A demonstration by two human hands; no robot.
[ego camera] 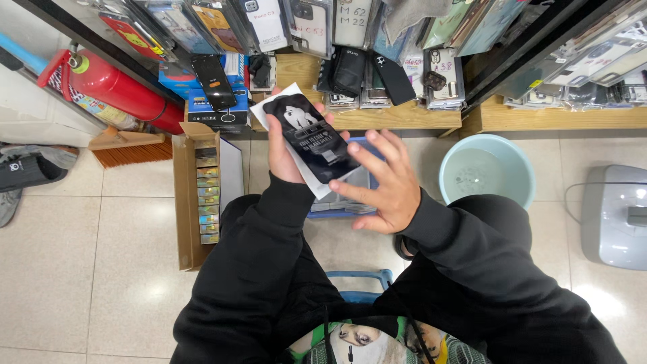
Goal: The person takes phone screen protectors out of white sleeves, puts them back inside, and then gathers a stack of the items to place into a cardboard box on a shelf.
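My left hand [283,152] holds up a flat black packet with a white figure printed on it [311,135], backed by a white card. My right hand [381,182] is spread open just right of the packet, its fingertips touching the packet's lower right edge. Both arms wear black sleeves. Below the hands sits a blue tray [350,202] with more flat items, mostly hidden by the hands.
An open cardboard box [187,202] of small packs stands on the tiled floor at left. A light blue bucket [486,172] stands at right, beside a grey device [614,216]. Wooden shelves [377,118] hold phone cases. A red fire extinguisher [111,87] and a brush lie at left.
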